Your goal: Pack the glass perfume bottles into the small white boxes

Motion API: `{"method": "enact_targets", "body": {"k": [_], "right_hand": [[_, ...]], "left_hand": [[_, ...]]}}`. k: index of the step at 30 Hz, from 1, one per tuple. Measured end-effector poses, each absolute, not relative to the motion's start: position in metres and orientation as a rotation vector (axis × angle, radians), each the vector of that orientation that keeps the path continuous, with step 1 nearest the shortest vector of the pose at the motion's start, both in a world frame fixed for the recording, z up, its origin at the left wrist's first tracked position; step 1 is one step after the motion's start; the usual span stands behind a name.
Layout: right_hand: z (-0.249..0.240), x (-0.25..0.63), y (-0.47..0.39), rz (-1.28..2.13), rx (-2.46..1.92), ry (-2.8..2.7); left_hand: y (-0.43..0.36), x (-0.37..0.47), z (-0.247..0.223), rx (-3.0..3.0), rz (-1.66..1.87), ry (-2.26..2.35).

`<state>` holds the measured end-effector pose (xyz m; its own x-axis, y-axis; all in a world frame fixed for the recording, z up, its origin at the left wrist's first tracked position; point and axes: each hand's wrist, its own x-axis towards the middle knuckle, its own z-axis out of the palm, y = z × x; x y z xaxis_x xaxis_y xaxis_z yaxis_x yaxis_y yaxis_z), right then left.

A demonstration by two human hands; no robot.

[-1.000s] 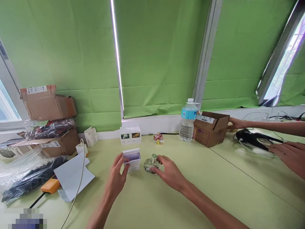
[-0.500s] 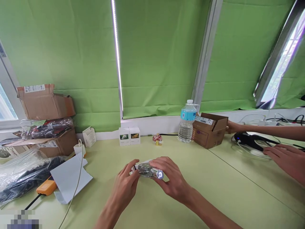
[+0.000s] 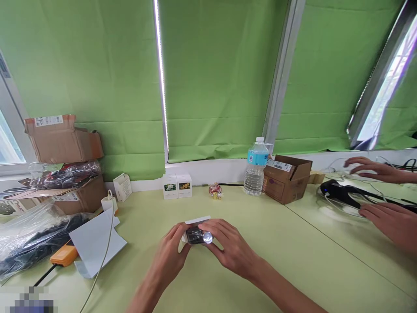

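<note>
Near the middle of the green table [image 3: 260,269], my left hand [image 3: 174,248] grips a small white box [image 3: 198,220] by its left side, thumb below and fingers above. A dark, shiny item [image 3: 195,235] with a round silver end [image 3: 207,237] lies at the box, partly inside or against it; I cannot tell which. My right hand [image 3: 228,243] holds this item from the right, its fingers over the top and thumb underneath. The fingers hide parts of both objects.
Behind stand two small white boxes [image 3: 177,186], a red and gold ornament [image 3: 215,190], a water bottle [image 3: 254,169] and a cardboard box [image 3: 285,179]. Packages and a white sheet [image 3: 97,243] lie left. Another person's hands [image 3: 391,221] are at black glasses-like gear [image 3: 340,193] on the right.
The shiny item has moved left, closer into the white box, and my right hand with it. The other person's far hand has left the cardboard box and risen.
</note>
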<state>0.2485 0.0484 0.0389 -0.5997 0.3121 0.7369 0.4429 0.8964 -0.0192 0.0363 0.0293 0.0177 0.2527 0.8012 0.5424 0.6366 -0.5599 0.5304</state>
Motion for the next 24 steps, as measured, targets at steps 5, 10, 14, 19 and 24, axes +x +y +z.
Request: {"method": "enact_targets", "body": {"k": [5, 10, 14, 19, 24], "right_hand": [[0.0402, 0.2492, 0.0516, -0.095, -0.582, -2.303], [0.0412, 0.25, 0.0493, -0.053, -0.645, -2.321], [0.0415, 0.25, 0.0471, -0.1, -0.642, -2.319], [0.0412, 0.2492, 0.0476, -0.064, -0.643, -2.279], [0.04, 0.2468, 0.048, -0.093, -0.609, -2.234]], "left_hand": [[0.0292, 0.0385, 0.0163, 2.346, 1.2, 1.324], [0.0277, 0.039, 0.0175, 2.347, 1.243, 1.328], [0.0274, 0.0395, 0.0173, 2.357, 1.282, 1.32], [0.0278, 0.0397, 0.0165, 2.375, 1.282, 1.331], [0.0266, 0.0397, 0.0185, 2.364, 1.269, 1.346]]}}
